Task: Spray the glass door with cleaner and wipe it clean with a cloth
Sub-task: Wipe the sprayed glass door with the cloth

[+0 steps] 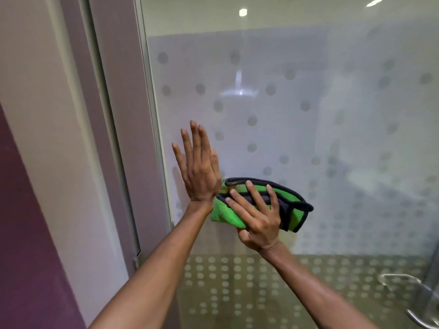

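The glass door (308,119) fills the right of the view; it is frosted, with a pattern of grey dots. My left hand (198,165) lies flat against the glass near its left edge, fingers straight and pointing up, holding nothing. Just to its right, my right hand (257,214) presses a folded green cloth with black trim (293,207) against the glass, fingers spread over it. No spray bottle is in view.
A grey metal door frame (123,129) runs up the left side of the glass, beside a pale wall with a dark purple panel (21,233). A chrome door handle (408,298) sticks out at the lower right.
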`<state>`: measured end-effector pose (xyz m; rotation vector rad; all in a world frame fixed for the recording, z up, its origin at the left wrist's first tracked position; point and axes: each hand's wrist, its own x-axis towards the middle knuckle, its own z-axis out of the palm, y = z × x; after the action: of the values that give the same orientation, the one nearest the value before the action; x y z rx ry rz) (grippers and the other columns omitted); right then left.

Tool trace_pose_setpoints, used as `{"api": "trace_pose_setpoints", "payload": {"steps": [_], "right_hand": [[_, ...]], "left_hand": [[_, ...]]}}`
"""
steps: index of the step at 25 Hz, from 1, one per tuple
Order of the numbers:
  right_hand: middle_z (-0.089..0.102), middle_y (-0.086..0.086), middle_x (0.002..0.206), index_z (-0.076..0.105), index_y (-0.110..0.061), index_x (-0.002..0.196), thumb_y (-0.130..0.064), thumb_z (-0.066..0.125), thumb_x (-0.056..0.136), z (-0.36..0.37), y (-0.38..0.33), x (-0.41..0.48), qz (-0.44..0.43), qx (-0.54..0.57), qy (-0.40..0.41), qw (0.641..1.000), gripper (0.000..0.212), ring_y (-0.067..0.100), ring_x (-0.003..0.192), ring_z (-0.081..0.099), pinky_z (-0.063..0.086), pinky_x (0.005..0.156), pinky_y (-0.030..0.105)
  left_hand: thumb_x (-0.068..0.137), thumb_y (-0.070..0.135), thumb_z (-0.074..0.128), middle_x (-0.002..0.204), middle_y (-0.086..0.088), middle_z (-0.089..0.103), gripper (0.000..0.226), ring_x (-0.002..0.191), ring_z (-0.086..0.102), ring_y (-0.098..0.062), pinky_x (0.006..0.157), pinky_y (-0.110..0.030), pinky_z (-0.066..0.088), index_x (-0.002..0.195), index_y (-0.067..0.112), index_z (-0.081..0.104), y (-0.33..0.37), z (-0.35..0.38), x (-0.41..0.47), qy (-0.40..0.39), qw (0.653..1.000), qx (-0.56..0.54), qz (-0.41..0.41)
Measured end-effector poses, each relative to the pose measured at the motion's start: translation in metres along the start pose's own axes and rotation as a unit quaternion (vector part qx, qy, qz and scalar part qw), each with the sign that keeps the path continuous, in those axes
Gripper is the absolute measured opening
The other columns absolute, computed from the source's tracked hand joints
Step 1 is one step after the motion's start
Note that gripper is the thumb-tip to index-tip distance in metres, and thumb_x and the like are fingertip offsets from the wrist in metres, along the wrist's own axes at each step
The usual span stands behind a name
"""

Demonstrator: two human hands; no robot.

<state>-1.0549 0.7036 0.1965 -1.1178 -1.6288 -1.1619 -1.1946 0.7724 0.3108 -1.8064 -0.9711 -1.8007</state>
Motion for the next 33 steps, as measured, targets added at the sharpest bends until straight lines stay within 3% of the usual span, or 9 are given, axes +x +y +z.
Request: {"api": "trace_pose_setpoints", "payload": {"steps": [6,10,15,17,21,24,27,30,33], "right_hand": [[0.054,-0.005,0.153,0.066,-0.021,0.136,-0.032,0.024,0.095,-0.017,0.009,-0.012,-0.129,0.006,-0.098,0.987,0.059,0.031,0.151,0.038,0.022,0.122,0.062],[0.054,-0.002,0.153,0.069,-0.013,0.128,-0.022,0.053,0.077,-0.037,0.029,-0.033,-0.268,0.029,-0.212,0.94,0.054,0.032,0.152,0.035,0.017,0.124,0.063],[0.049,-0.005,0.157,0.065,-0.017,0.132,-0.019,0.061,0.072,-0.086,0.1,-0.069,-0.289,-0.034,-0.239,0.927,0.061,0.03,0.156,0.027,0.014,0.124,0.065],[0.043,-0.007,0.161,0.058,-0.021,0.142,-0.02,0.057,0.079,-0.115,0.151,-0.091,-0.243,-0.079,-0.208,0.944,0.063,0.03,0.156,0.027,0.014,0.124,0.065],[0.032,-0.008,0.166,0.036,-0.031,0.158,-0.044,0.018,0.105,-0.168,0.232,-0.115,-0.051,-0.133,-0.146,0.979,0.057,0.031,0.155,0.027,0.019,0.121,0.068],[0.044,-0.002,0.159,0.037,-0.03,0.154,-0.014,0.066,0.084,-0.184,0.258,-0.114,0.125,-0.142,-0.014,0.982,0.077,0.031,0.151,0.034,0.02,0.12,0.068],[0.045,0.007,0.158,0.035,-0.02,0.154,-0.008,0.057,0.073,-0.175,0.25,-0.098,0.317,-0.07,0.122,0.938,0.085,0.033,0.149,0.036,0.014,0.127,0.057],[0.05,0.012,0.152,0.049,-0.002,0.147,-0.006,0.058,0.08,-0.14,0.201,-0.082,0.442,-0.027,0.272,0.854,0.068,0.037,0.143,0.044,0.031,0.118,0.062],[0.048,0.023,0.152,0.048,0.002,0.148,-0.009,0.066,0.088,-0.112,0.163,-0.075,0.512,0.003,0.301,0.805,0.064,0.042,0.142,0.043,0.032,0.12,0.054]], "left_hand": [[0.107,0.024,0.034,0.167,-0.014,0.024,0.056,0.156,0.015,-0.035,0.127,-0.053,0.001,0.159,0.005,0.024,0.0,0.002,0.0,0.01,1.0,0.008,0.002],[0.108,0.021,0.035,0.166,-0.015,0.025,0.054,0.156,0.016,-0.036,0.126,-0.053,0.001,0.158,0.005,0.026,0.002,0.001,0.0,0.018,1.0,0.001,-0.003],[0.109,0.023,0.031,0.167,-0.014,0.022,0.055,0.157,0.01,-0.029,0.126,-0.052,0.0,0.16,0.005,0.023,0.0,0.003,-0.002,0.025,1.0,0.012,-0.002],[0.109,0.025,0.029,0.168,-0.012,0.02,0.055,0.158,0.007,-0.026,0.126,-0.051,-0.001,0.16,0.007,0.021,-0.003,0.004,-0.002,0.027,1.0,0.014,0.0],[0.109,0.026,0.027,0.169,-0.005,0.013,0.056,0.158,0.008,-0.029,0.127,-0.049,-0.002,0.162,0.012,0.016,-0.004,0.007,-0.003,0.042,0.999,0.025,0.007],[0.109,0.026,0.025,0.17,-0.001,0.01,0.055,0.158,0.006,-0.025,0.127,-0.045,-0.005,0.162,0.017,0.012,-0.004,0.008,-0.002,0.05,0.998,0.021,0.017],[0.109,0.024,0.025,0.17,-0.004,0.012,0.055,0.158,0.005,-0.023,0.127,-0.044,-0.006,0.162,0.017,0.011,-0.002,0.008,-0.003,0.059,0.998,0.023,0.013],[0.109,0.023,0.026,0.168,-0.014,0.018,0.055,0.157,0.005,-0.023,0.126,-0.048,-0.004,0.162,0.013,0.014,0.0,0.009,-0.002,0.057,0.998,0.03,0.006],[0.109,0.022,0.026,0.167,-0.016,0.02,0.055,0.157,0.004,-0.022,0.126,-0.047,-0.006,0.162,0.013,0.013,0.001,0.011,-0.002,0.068,0.997,0.028,0.01]]}}
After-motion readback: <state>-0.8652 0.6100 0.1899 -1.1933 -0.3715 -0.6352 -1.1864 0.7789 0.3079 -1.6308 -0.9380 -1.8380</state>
